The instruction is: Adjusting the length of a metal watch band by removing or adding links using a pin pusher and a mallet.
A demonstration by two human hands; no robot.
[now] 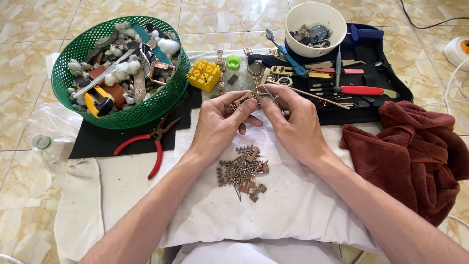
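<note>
My left hand (217, 122) pinches a short piece of metal watch band (245, 98) between thumb and fingers. My right hand (293, 122) meets it from the right, its fingertips on the same piece and gripping a thin metal pin tool (271, 96). Both hands hover over a white cloth (293, 205). Below them lies a loose pile of watch band links and pins (243, 171).
A green mesh basket (122, 115) of odd parts stands at the left, red-handled pliers (146, 144) in front of it. A yellow block (204, 75), a black tool roll (361, 110) with screwdrivers, a white bowl (315, 14) and a maroon towel (420, 151) lie around.
</note>
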